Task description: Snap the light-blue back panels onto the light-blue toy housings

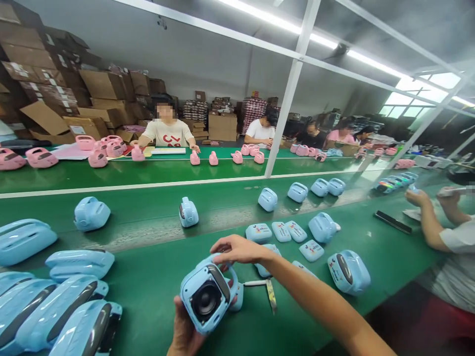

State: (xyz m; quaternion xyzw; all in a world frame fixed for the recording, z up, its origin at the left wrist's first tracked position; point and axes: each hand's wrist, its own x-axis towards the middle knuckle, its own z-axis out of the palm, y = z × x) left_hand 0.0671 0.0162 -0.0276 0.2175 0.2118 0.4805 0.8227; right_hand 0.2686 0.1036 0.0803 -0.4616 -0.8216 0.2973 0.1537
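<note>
A light blue speaker housing (206, 296) with a round black driver showing on its near face is held up over the green table. My left hand (185, 329) grips it from below and the left. Across its top and handle lie the fingers of my right hand (233, 249), bent round the handle. Just behind it rests another blue part, mostly hidden, beside a thin white tool (256, 283) and a yellow patterned strip (271, 296). Printed blue covers (259, 232) lie beyond my right forearm, near a blue housing with a printed front (349, 272).
Blue housings (81, 321) crowd the left side. More stand along the belt (141, 230). A black bar (392, 222) lies at right, near a person's arms (426, 217). A white post (287, 104) rises beyond the belt. People sit opposite with pink housings (97, 157).
</note>
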